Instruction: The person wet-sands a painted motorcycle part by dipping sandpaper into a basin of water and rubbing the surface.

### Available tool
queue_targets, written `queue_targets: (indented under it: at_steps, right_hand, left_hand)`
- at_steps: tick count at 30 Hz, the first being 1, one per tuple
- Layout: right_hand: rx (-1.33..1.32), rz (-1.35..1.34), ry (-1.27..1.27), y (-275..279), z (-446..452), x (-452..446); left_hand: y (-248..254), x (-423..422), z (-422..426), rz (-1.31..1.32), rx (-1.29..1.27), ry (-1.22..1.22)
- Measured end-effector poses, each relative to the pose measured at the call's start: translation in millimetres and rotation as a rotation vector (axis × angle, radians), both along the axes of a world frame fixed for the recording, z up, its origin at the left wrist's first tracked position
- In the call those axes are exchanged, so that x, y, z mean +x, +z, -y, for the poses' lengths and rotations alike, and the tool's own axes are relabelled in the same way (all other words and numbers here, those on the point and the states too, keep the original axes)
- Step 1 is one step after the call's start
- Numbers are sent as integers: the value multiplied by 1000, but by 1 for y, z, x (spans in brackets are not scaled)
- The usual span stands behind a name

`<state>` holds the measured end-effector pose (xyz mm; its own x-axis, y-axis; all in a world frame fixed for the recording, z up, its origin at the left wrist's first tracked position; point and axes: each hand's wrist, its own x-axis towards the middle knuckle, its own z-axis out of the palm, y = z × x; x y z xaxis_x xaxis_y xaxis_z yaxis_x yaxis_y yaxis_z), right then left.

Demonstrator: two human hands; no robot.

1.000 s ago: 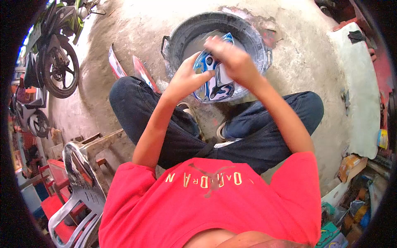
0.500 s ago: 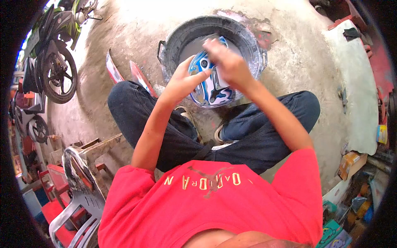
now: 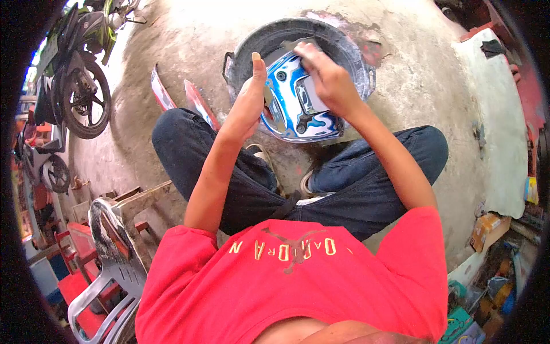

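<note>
A glossy blue-and-white motorcycle fairing panel (image 3: pixel 292 123) with round dark holes is tilted over the near side of a black tub (image 3: pixel 252 46). My left hand (image 3: pixel 250 100) grips its left edge, thumb pointing up and the other fingers hidden behind it. At the panel's upper right, my right hand (image 3: pixel 332 80) has its fingers bent over the top edge. A small grey sheet (image 3: pixel 291 44), its kind unclear, shows at those fingertips. Murky grey liquid lies in the tub, partly covered by the panel and hands.
Two red-and-white narrow panels (image 3: pixel 200 103) lie on the concrete floor beside my left knee. A motorcycle (image 3: pixel 86 97) stands at the far left. Nearer are a worn grey plastic chair (image 3: pixel 114 275) and a wooden frame. On the right lie a cardboard box (image 3: pixel 488 231) and clutter.
The panel has turned, showing more of its face. My left thumb has lifted off its front and now points up. My right hand has shifted slightly right, still near the top edge.
</note>
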<state>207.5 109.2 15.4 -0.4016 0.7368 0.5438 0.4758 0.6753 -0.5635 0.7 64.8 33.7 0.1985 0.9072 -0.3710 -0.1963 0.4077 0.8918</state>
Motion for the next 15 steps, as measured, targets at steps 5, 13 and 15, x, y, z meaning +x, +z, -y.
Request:
queue_targets:
  at_steps: [5, 13, 15]
  right_hand:
    - [84, 84, 29, -1, 48, -31]
    - [3, 38, -93, -11, 12, -10]
    - [88, 58, 49, -3, 43, -31]
  left_hand:
    - [0, 3, 0, -28, -23, 59]
    - [0, 1, -3, -87, 39, 73]
    - [0, 0, -2, -87, 56, 103]
